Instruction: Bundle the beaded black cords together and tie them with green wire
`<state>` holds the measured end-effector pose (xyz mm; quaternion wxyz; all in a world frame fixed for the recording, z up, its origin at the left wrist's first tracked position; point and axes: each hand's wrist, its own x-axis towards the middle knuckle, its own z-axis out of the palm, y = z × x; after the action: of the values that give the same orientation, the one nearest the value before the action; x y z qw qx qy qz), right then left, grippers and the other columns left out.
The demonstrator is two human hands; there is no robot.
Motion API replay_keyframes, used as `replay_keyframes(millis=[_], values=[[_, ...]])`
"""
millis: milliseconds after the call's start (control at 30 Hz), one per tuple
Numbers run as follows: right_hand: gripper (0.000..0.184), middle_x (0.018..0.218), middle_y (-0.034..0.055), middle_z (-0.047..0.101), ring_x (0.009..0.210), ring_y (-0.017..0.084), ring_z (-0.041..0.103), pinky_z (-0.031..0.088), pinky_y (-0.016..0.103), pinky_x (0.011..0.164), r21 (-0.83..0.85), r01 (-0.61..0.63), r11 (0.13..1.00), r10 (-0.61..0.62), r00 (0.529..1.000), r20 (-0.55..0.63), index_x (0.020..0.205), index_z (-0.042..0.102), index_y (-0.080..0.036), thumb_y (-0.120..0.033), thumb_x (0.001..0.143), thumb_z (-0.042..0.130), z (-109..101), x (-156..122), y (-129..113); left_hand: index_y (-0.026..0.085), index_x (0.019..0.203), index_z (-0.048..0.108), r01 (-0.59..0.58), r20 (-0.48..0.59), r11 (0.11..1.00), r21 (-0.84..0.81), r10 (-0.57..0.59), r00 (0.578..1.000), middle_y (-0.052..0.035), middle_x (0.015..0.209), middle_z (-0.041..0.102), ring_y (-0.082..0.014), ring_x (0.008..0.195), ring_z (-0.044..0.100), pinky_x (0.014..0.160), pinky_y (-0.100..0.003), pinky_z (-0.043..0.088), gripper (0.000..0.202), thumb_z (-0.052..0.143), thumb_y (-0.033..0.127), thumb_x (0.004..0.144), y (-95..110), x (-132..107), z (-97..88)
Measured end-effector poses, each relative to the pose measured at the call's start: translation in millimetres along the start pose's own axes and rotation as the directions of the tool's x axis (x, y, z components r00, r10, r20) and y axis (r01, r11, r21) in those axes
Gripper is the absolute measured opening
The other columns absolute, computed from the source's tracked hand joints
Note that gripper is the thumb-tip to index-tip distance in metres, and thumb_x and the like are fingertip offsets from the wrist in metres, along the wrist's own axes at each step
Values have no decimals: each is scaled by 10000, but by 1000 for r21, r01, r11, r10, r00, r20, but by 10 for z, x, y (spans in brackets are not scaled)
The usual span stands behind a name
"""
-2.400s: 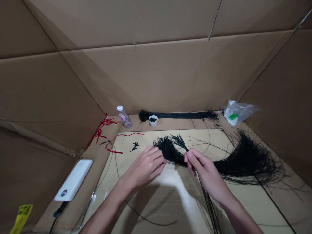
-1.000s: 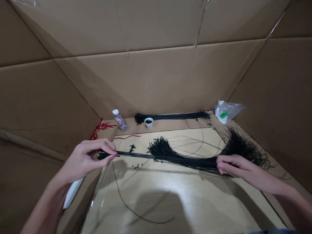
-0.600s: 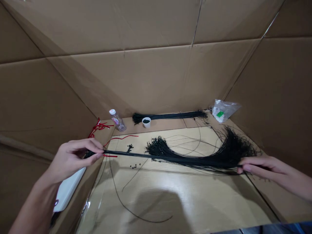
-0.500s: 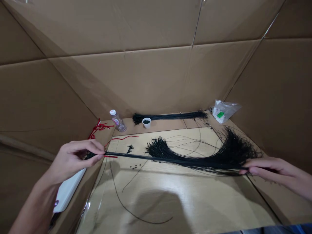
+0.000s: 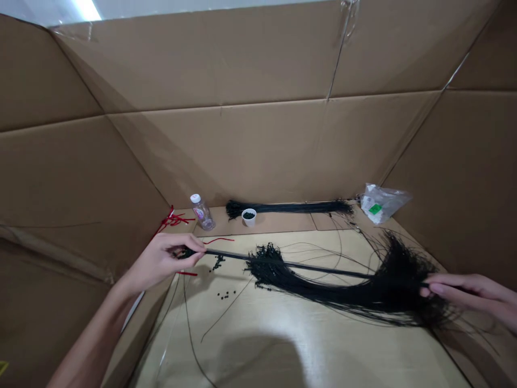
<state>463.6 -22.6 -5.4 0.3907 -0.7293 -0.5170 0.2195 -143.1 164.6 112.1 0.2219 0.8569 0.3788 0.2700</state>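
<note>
Black, thread-like strands make up the thin bundle [image 5: 325,269], drawn out in a nearly straight line between two hands and passing across the large loose pile [image 5: 335,299] of similar strands; whether the two touch is hard to tell. The left hand [image 5: 159,264] pinches one end between thumb and fingers, with a dark, knobbly tip tucked inside the palm. The right hand [image 5: 474,291] pinches the other end, thumb against finger, among the pile's blurred, frayed ends. Neither pinch shows any gap.

The step in hand looks like pulling the bundle taut or evening its strands; the next move, I judge, calls for firm pinches at both ends and care not to snag the pile.

Below lies the pale work surface [image 5: 347,350], with small dark beads [image 5: 218,263] scattered near the left hand. Farther back stand a white cup [image 5: 249,221] of dark bits and a clear bottle [image 5: 203,214], near another black bundle [image 5: 299,207] lying along the cardboard wall [image 5: 274,151]. The bottle's pinkish label is too small to read. At the far right, a plastic bag [image 5: 390,205] shows a green label [image 5: 375,209], its print illegible too.
</note>
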Motion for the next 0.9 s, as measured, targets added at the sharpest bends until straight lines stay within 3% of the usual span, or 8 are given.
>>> replay_keyframes(millis=[100,167,200,367,467,667,767,900], values=[[529,1187,100,841,1210,424,733,554,508,1086,-124,73,990,-28,942,335,1061,882,-338,-768,889,628,-112,485,153,198,905,808,-35,50,986,166,27,998,-49,926,844,-184,827,788,763,-244,595,175,710,336,950,-196,258,77],[520,1308,113,796,1213,372,737,576,436,1054,-265,302,916,-201,916,348,1159,830,-287,-652,1027,484,-106,890,282,205,932,791,-86,82,953,291,65,995,-38,932,832,-178,827,768,770,-250,569,198,660,344,981,-357,541,131],[528,1250,142,807,1133,349,764,593,405,993,-356,426,832,-325,894,310,1108,811,-255,-606,1057,420,-69,1096,335,206,924,781,-97,92,943,319,71,993,-32,913,822,-176,809,754,758,-253,553,189,647,326,982,-443,712,159],[400,1178,215,779,1027,347,719,510,421,861,-553,498,668,-441,864,245,1048,714,-222,-432,1092,376,241,2020,372,191,960,747,-166,151,875,455,107,983,-39,947,786,-192,845,726,805,-312,548,120,657,264,991,-906,1596,314],[348,1156,244,765,1046,373,655,427,446,813,-669,521,530,-501,829,249,1045,705,-197,-261,1083,365,402,2457,314,154,1113,718,-217,207,831,513,126,970,-60,1060,753,-198,920,725,856,-385,609,204,671,338,1039,-1189,1925,419],[248,1083,178,772,1034,354,618,399,425,832,-765,580,279,-544,752,372,1043,718,-182,-48,955,528,812,3091,354,155,1221,696,-320,298,728,606,165,940,-86,1191,729,-219,1013,726,904,-430,630,277,684,364,1040,-1655,2208,620],[245,1068,175,757,1029,355,619,405,420,822,-788,580,209,-529,744,408,1051,735,-150,-32,936,554,999,3289,410,153,1129,711,-360,320,678,641,189,928,-68,1125,733,-223,1027,710,954,-453,595,212,676,343,1042,-1804,2294,712],[291,1082,162,749,1051,341,616,402,413,818,-773,615,153,-497,724,478,1084,758,-161,-26,946,541,1141,3415,498,186,945,710,-400,355,643,653,207,912,-77,955,738,-255,1017,655,980,-438,493,134,611,190,1035,-1939,2333,832]])
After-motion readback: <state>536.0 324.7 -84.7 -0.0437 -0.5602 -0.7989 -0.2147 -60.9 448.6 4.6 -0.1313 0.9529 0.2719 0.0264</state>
